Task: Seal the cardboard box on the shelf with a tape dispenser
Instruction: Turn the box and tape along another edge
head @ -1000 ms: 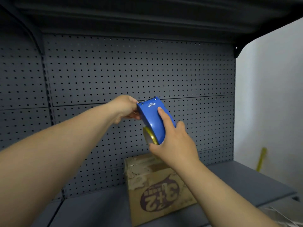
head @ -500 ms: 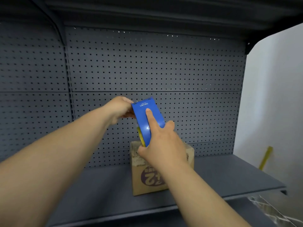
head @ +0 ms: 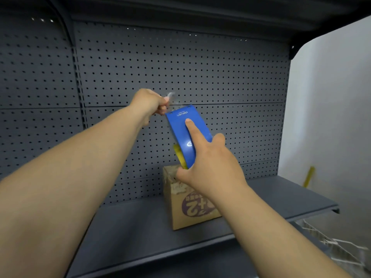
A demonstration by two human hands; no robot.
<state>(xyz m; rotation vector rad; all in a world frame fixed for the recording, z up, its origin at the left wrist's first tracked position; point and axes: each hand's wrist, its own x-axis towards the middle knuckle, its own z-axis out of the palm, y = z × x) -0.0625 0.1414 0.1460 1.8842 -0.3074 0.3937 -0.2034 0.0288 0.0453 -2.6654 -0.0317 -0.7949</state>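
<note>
A blue tape dispenser (head: 185,133) with a yellowish tape roll is held up in the air by my right hand (head: 210,167), index finger stretched along its flat side. My left hand (head: 149,103) pinches the clear tape end (head: 170,96) just up and left of the dispenser's top edge. Below both hands a brown cardboard box (head: 192,209) with a purple printed logo stands on the dark grey shelf (head: 140,233), against the pegboard. My right hand hides part of the box top.
A dark perforated back panel (head: 180,67) rises behind the shelf, and another shelf (head: 200,9) overhangs above. A white wall with a yellow stick (head: 309,176) lies to the right. A wire basket (head: 331,243) sits at lower right.
My left hand has moved up and left away from the dispenser, drawing out a short piece of tape. The view has pulled back, so the box appears smaller and lower.
</note>
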